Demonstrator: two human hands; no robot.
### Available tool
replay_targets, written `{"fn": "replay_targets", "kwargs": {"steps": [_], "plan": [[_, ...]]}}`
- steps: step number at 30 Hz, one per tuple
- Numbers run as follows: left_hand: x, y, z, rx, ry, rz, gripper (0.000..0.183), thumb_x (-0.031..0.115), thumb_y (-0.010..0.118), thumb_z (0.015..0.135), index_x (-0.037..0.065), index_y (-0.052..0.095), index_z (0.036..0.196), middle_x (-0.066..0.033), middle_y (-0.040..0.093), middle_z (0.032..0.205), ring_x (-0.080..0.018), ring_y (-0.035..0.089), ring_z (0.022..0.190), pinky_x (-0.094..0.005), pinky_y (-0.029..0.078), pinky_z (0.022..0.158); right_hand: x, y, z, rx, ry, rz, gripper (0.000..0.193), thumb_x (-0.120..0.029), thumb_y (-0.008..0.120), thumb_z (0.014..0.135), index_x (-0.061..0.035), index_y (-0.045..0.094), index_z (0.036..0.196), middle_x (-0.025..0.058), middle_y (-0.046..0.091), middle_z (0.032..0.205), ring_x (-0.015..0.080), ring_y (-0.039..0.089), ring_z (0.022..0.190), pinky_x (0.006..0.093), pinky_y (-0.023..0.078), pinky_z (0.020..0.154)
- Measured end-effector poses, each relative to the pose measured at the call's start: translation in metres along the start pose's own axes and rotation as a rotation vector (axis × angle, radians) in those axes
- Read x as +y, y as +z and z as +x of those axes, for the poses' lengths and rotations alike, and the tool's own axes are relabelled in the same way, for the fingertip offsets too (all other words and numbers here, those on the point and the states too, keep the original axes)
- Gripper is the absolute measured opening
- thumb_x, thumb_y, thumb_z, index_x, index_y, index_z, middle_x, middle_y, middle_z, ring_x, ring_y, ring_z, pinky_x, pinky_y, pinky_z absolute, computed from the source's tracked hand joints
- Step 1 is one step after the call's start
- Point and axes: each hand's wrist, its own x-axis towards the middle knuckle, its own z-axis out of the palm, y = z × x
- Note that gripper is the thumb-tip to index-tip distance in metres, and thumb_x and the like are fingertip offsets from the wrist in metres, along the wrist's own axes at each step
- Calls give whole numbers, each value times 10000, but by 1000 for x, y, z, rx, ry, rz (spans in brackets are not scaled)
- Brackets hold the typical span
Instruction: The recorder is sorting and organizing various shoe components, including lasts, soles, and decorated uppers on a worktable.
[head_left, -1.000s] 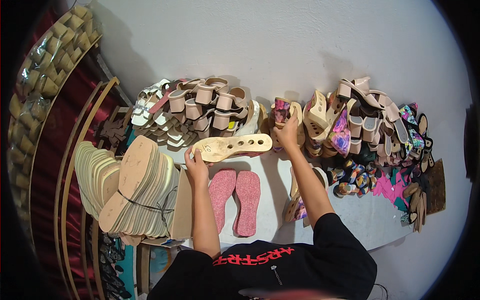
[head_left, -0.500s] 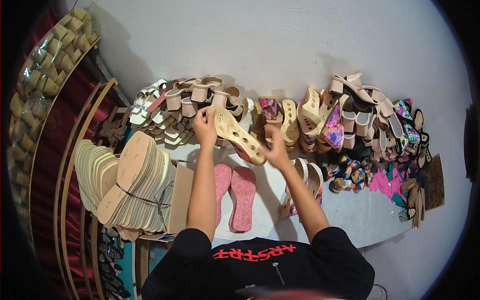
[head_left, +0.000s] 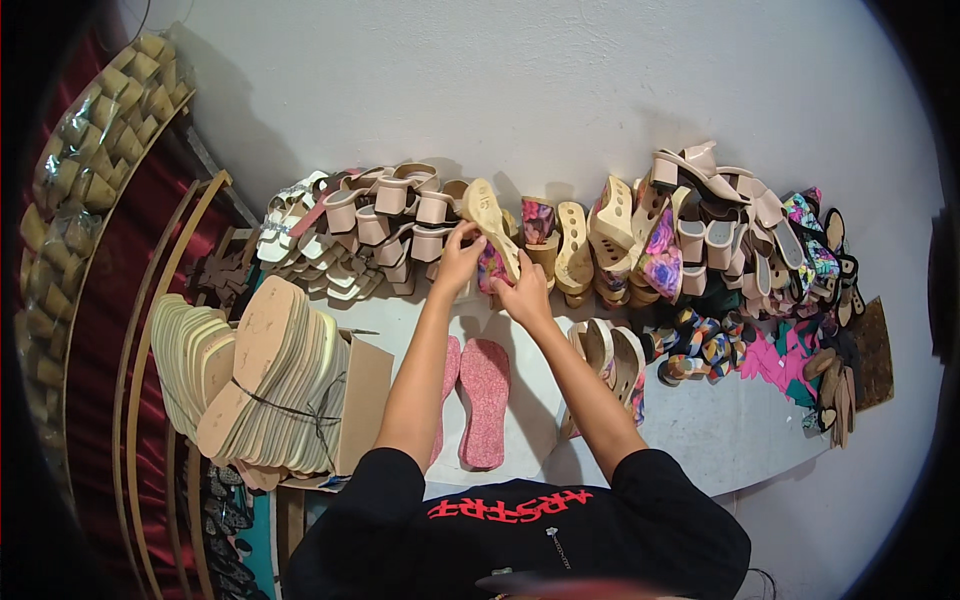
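Note:
Both of my hands grip a wedge sandal (head_left: 487,210) above the table. Its pale sole is turned up and tilted, with the toe or heel end pointing toward the back wall, and a floral purple-pink part shows below. My left hand (head_left: 460,258) is closed on its left side. My right hand (head_left: 525,292) is closed on its near end, fingers wrapped partly out of sight. Beneath my forearms lie two pink glittery insoles (head_left: 485,400), the left one partly covered by my left arm. A pair of floral wedge sandals (head_left: 625,360) stands by my right forearm.
Along the wall are piled beige heeled sandals (head_left: 395,195), white sandals (head_left: 300,240) and several wedge soles (head_left: 612,225). To the left, a cardboard box (head_left: 365,395) holds tied insoles (head_left: 270,370). Colourful sandals (head_left: 700,345) and pink pieces (head_left: 775,350) lie right.
The sandal has moved up and away, and it now stands steeper with its floral part showing. My right hand has closed on its near end; my left hand has shifted down its side.

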Motion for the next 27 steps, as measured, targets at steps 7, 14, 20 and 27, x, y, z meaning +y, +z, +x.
{"fn": "replay_targets", "kwargs": {"steps": [7, 14, 20, 27], "plan": [[18, 3, -16, -315, -141, -253, 531, 64, 530, 786, 43, 398, 1300, -71, 468, 1245, -140, 483, 1048, -301, 405, 890, -13, -3, 15, 203, 135, 238, 691, -347, 699, 708, 113, 361, 1098, 310, 506, 1015, 406, 517, 952, 404, 392, 854], [12, 24, -7, -188, 276, 300, 758, -107, 543, 593, 75, 386, 1313, -162, 451, 1286, -298, 423, 1193, -327, 371, 950, -20, 0, 28, 230, 213, 152, 654, -417, 654, 742, 70, 359, 1064, 325, 531, 937, 427, 537, 922, 452, 422, 781], [11, 32, 12, -62, 407, 687, 650, 64, 704, 633, 79, 458, 1235, -137, 509, 1214, -293, 460, 1099, -400, 355, 933, -9, -13, 34, 163, 149, -83, 545, -361, 606, 756, 20, 429, 1104, 269, 555, 989, 408, 539, 937, 430, 426, 812], [37, 34, 4, -115, 282, 938, 710, 176, 762, 595, 126, 460, 1236, -21, 534, 1196, -224, 463, 1083, -442, 293, 884, 6, -53, -19, 242, -38, 124, 328, -225, 625, 764, 22, 543, 964, 182, 542, 896, 307, 555, 807, 376, 446, 718]]}}
